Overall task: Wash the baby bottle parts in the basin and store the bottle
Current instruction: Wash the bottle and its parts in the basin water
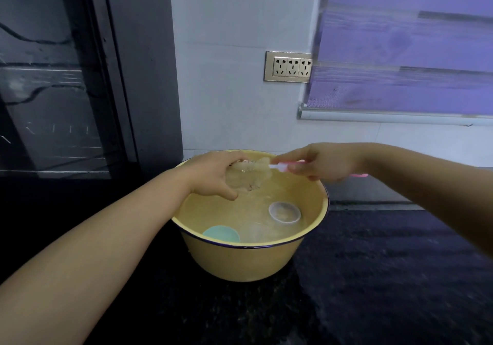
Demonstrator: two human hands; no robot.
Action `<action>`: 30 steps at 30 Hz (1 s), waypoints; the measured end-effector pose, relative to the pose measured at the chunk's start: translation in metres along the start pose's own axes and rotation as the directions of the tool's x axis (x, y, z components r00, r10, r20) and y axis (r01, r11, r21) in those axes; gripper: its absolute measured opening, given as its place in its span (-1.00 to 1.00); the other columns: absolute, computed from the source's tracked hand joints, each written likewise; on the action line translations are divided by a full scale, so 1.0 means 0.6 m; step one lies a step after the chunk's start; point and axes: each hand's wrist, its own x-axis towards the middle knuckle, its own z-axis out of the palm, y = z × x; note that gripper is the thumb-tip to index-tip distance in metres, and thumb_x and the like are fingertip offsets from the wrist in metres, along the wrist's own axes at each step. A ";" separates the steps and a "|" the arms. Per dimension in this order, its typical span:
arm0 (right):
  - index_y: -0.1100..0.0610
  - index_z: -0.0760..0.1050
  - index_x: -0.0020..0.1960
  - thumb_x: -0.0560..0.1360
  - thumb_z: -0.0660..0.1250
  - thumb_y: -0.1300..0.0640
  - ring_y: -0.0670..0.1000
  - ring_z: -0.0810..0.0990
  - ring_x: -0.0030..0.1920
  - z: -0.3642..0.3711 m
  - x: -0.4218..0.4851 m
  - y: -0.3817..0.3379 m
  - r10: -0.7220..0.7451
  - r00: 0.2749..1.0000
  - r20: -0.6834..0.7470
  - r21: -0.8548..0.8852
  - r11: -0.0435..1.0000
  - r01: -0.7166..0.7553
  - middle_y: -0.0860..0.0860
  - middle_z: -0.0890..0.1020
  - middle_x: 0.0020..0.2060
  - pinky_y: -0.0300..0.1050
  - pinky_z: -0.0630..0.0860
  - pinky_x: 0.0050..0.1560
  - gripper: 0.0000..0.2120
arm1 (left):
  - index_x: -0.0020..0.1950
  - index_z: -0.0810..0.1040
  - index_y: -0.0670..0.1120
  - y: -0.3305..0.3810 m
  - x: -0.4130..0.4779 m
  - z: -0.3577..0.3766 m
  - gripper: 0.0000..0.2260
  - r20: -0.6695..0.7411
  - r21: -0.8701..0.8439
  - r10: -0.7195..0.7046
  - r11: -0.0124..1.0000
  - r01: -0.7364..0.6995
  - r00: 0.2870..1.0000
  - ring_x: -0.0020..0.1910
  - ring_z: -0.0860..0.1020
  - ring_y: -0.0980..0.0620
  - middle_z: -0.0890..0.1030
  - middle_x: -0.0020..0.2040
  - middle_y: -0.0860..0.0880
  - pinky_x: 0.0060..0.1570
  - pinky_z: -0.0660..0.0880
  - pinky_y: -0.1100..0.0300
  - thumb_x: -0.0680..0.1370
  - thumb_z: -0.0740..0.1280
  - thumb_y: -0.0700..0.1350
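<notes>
Left hand [216, 176] is curled round the clear bottle [250, 182], held sideways over the basin [248, 262] at 12 o'clock, probably so the right hand [320, 163], pinching the pink brush [277, 166], can shove bristles straight in. Teal cap [221, 234] soaks at 7 o'clock, clear ring [284, 212] at 3.

We see a pale yellow basin [248, 262] with a dark blue rim, holding a mint-green cap [221, 234] near left and a translucent whitish ring [284, 212] to the right. The bottle [248, 178] is clear, and the brush [277, 167] has white bristles and a pink handle. The counter [373, 278] is black and finely speckled. The far blind [400, 51] is purple and banded.
</notes>
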 end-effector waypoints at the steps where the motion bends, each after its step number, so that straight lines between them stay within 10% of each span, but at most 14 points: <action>1: -0.46 0.34 0.26 0.46 0.12 -0.36 0.15 0.57 0.11 -0.004 -0.001 0.002 0.021 1.000 -0.020 -0.099 0.995 -0.023 -0.04 0.59 0.17 0.00 0.51 0.07 -0.63 | 0.35 0.35 0.17 0.000 0.000 -0.001 -0.37 -0.005 0.022 -0.009 1.000 0.009 1.000 -0.02 0.49 0.07 0.50 0.08 0.14 -0.09 0.46 0.18 0.32 0.47 -0.01; 9: -0.31 0.24 0.41 0.63 0.05 -0.01 -0.07 0.37 0.34 -0.012 -0.031 -0.023 0.099 0.990 0.096 -0.523 0.852 -0.035 -0.23 0.37 0.39 -0.16 0.22 0.32 -0.62 | 0.23 0.36 0.20 -0.006 0.002 -0.001 -0.48 0.067 0.315 -0.135 0.943 0.107 0.989 -0.06 0.45 0.06 0.48 0.02 0.17 -0.17 0.32 0.17 0.31 0.43 0.11; 16: -0.38 0.21 0.40 0.60 -0.10 -0.21 0.09 0.44 0.30 0.006 -0.033 -0.049 0.047 0.993 -0.104 -0.816 0.567 -0.112 -0.08 0.45 0.33 -0.06 0.37 0.10 -0.62 | 0.27 0.37 0.12 0.003 0.006 0.009 -0.50 0.186 0.519 -0.272 0.843 0.141 0.944 -0.09 0.46 0.02 0.46 -0.15 0.13 -0.26 0.28 0.17 0.36 0.39 0.11; 22: 0.04 0.53 0.13 0.59 -0.03 -0.24 0.07 0.55 0.02 0.074 0.021 -0.074 0.010 1.000 -0.027 -0.926 0.377 -0.029 -0.01 0.58 -0.01 -0.14 0.33 -0.14 -0.52 | 0.25 0.39 0.03 0.012 0.004 0.022 -0.57 0.289 0.614 -0.315 0.785 0.077 0.904 -0.06 0.44 -0.03 0.46 -0.03 0.06 -0.15 0.32 0.15 0.42 0.35 0.09; 26: 0.10 0.53 -0.11 0.49 0.29 -0.04 0.06 0.52 -0.20 0.110 0.054 -0.084 0.193 0.979 0.062 -0.880 0.473 -0.038 -0.01 0.53 -0.25 -0.14 0.44 -0.30 -0.79 | 0.30 0.37 0.03 0.014 0.006 0.021 -0.54 0.289 0.626 -0.324 0.776 0.078 0.901 -0.04 0.44 -0.04 0.48 0.03 0.03 -0.13 0.34 0.14 0.44 0.35 0.10; 30: 0.19 0.37 0.33 0.42 0.33 0.27 0.07 0.48 -0.13 0.127 0.064 -0.091 0.274 0.949 0.158 -0.799 0.600 -0.041 0.07 0.52 0.12 -0.12 0.38 -0.31 -0.51 | 0.37 0.33 0.04 0.011 0.008 0.022 -0.47 0.271 0.609 -0.312 0.788 0.088 0.911 0.10 0.49 -0.06 0.52 0.18 0.02 -0.11 0.35 0.13 0.44 0.36 0.12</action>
